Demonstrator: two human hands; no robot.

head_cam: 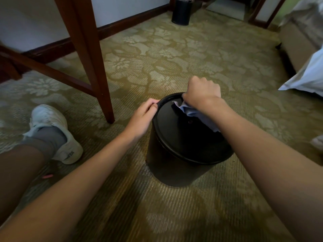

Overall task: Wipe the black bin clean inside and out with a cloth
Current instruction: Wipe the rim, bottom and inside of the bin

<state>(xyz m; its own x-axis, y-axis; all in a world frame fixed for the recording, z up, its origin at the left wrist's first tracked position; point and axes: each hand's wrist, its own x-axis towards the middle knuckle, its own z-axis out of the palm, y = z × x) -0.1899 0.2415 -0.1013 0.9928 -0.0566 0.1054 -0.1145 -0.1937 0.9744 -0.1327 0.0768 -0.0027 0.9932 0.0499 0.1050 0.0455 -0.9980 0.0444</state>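
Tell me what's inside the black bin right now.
The light blue cloth, gripped by the right hand at the far rim, hangs inside the black bin. Otherwise only dark interior shows; the cloth and right forearm cover the right inner wall.

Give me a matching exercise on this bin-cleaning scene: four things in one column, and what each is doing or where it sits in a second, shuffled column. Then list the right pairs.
Column one
1. left hand
2. right hand
3. white shoe
4. far bin

Column two
A. stands by the wall
B. grips the pale blue cloth at the top of the near black bin
C. pinches the near black bin's edge
D. rests on the carpet, left of the table leg

Pairs: 1-C, 2-B, 3-D, 4-A
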